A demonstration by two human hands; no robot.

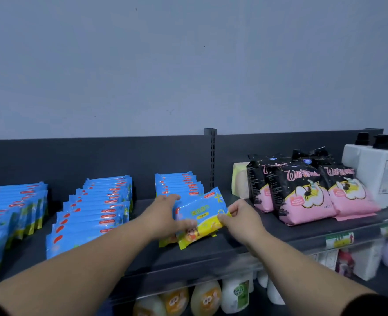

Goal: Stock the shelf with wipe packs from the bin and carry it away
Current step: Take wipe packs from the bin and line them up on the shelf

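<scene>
1. The person's left hand (165, 215) reached out over the dark shelf (211, 252). Its fingers (172, 197) lay nearly straight behind the left end of a wipe pack (202, 216), and its thumb was pressed on the pack's front, so the pack sat pinched between them.
2. The right hand (242, 218) had its fingers curled and nipped the pack's right edge between thumb and forefinger.
3. The pack, blue on top and yellow below, was held tilted with its right end higher. It was at the front of the right-hand row of wipe packs (179, 183), just above the shelf board.
4. Two more rows stood upright to the left: a middle row (97, 208) and a far-left row (12, 208).
5. A slotted upright post (210, 156) rose behind the right-hand row.
6. Past the post sat a pale yellow packet (238, 181), then pink-and-black bags (302, 192), then white bottles with black caps (375, 169).
7. On the level below I could make out orange-labelled bottles (206, 297) and a green-labelled bottle (236, 295).
</scene>
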